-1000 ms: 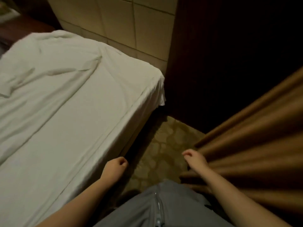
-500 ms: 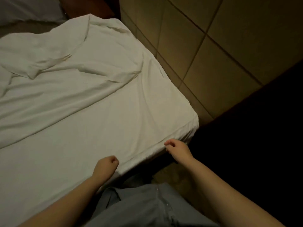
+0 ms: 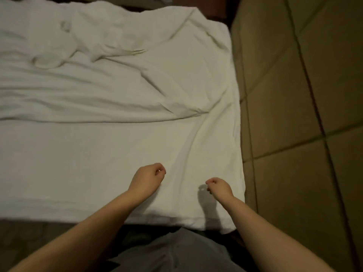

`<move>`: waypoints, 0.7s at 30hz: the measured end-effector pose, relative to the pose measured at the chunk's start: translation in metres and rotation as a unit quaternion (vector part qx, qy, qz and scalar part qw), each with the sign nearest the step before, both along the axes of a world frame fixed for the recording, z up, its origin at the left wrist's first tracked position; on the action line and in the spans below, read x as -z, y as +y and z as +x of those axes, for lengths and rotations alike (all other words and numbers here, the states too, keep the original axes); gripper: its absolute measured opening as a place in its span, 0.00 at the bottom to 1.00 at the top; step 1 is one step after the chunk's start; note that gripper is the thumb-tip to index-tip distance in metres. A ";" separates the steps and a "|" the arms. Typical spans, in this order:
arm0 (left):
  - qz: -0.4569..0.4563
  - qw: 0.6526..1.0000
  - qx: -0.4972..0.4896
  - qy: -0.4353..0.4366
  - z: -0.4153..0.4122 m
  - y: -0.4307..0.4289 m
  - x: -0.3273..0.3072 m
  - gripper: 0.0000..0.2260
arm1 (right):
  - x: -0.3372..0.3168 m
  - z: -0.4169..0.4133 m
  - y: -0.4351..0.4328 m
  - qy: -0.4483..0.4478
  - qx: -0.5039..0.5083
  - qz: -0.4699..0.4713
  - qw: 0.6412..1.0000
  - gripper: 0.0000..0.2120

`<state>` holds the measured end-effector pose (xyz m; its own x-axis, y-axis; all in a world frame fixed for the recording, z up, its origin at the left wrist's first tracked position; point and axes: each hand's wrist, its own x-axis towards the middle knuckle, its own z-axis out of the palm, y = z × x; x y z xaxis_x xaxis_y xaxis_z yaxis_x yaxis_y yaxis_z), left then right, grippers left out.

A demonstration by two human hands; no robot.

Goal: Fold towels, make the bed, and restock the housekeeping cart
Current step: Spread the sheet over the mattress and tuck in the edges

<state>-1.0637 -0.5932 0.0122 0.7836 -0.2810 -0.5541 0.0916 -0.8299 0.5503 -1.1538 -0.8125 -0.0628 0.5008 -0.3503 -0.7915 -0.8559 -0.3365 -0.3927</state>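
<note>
The white cloth bed sheet (image 3: 117, 154) is matt fabric. It lies smooth and flat across its near half and is creased into soft ridges and folds across its far half. Beside it, the beige panelled wall (image 3: 294, 95) has a smooth face with a faint dull sheen, cut by dark recessed seams; whether it is tile or padded covering cannot be told. The grey cloth garment (image 3: 176, 256) at the lower edge is soft, matt and lightly rumpled.
</note>
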 end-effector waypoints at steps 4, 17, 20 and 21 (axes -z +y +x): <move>0.038 0.995 -0.093 0.028 0.009 0.020 0.020 0.11 | 0.006 0.085 -0.017 -0.045 -0.058 -0.019 0.997 0.13; 0.029 0.989 -0.146 -0.019 0.165 0.027 0.123 0.09 | 0.082 0.343 0.018 -0.154 -0.305 -0.265 0.902 0.29; 0.017 0.992 -0.125 -0.024 0.183 0.018 0.143 0.09 | 0.106 0.355 0.020 -0.079 -0.356 -0.256 0.895 0.29; 0.018 0.993 -0.113 -0.022 0.188 0.017 0.146 0.09 | 0.113 0.354 0.021 -0.076 -0.365 -0.236 0.898 0.23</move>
<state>-0.8756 -0.5764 -0.1341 0.8478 -0.0755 -0.5250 0.2552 -0.8096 0.5286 -0.7997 -0.7917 -0.1755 0.8226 -0.1631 -0.5447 -0.2889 -0.9450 -0.1532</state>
